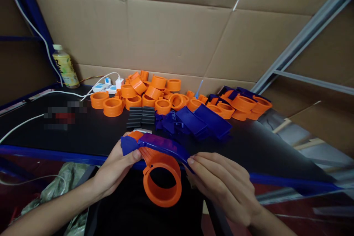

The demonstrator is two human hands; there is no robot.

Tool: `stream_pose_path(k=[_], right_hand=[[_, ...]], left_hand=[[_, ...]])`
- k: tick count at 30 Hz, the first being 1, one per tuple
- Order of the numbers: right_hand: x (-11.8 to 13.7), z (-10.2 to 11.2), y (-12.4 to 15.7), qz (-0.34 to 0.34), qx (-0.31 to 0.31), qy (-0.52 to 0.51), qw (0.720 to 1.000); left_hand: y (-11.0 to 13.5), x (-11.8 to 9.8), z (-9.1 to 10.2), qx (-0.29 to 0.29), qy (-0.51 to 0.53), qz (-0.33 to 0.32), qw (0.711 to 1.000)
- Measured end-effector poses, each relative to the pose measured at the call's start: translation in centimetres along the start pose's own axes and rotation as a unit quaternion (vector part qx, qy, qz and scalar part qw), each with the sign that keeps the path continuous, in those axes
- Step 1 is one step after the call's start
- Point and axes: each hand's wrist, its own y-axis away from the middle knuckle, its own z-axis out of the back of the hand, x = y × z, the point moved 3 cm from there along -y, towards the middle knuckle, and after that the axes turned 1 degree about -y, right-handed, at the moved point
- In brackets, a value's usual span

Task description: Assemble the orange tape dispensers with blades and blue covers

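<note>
Between left hand (117,171) and right hand (225,182) | orange-blue part (160,157) | both gripping its ends

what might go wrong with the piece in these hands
The orange part seems to hang before the table edge, so it could fall if the left hand slips. The right hand seems to touch only the end of the blue cover, so that may slide. The stacked orange rings might topple if bumped.

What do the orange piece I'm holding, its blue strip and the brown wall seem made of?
Orange piece: probably plastic, smooth, with even colour and slight sheen. Blue strip: likely plastic, glossier, with reflections along it. Brown wall: apparently cardboard, matte, with visible creases.
</note>
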Motion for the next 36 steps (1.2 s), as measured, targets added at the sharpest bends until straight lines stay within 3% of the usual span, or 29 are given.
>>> stream_pose_path(k=[13,15,17,19,21,24,31,36], right_hand=[[0.0,-0.6,-0.8,0.071,0.031,-0.009,0.997],[-0.2,-0.7,-0.6,0.052,0.038,-0.062,0.996],[-0.6,-0.8,-0.7,-0.018,0.055,-0.159,0.986],[-1.1,-1.2,-1.0,-0.126,0.094,-0.267,0.951],[-1.1,-2.0,-1.2,-0.225,0.136,-0.355,0.897],[-0.5,-3.4,-1.7,-0.32,0.162,-0.443,0.822],[0.8,-5.2,-1.5,-0.425,0.079,-0.569,0.7],[1.0,-5.3,-0.7,-0.449,0.056,-0.589,0.67]], left_hand=[[0.5,-0.3,-0.5,-0.012,-0.002,0.002,1.0],[0.7,-0.4,-0.7,-0.012,0.008,0.005,1.0],[1.0,-0.7,-0.9,-0.009,0.009,0.004,1.0],[1.6,-1.3,-1.2,0.0,-0.009,-0.001,1.0],[2.2,-1.9,-1.6,0.032,-0.059,0.006,0.998],[2.9,-2.6,-2.1,0.088,-0.132,-0.012,0.987],[3.0,-2.8,-2.2,0.161,-0.221,-0.185,0.944],[2.4,-2.5,-1.8,0.197,-0.23,-0.205,0.931]])
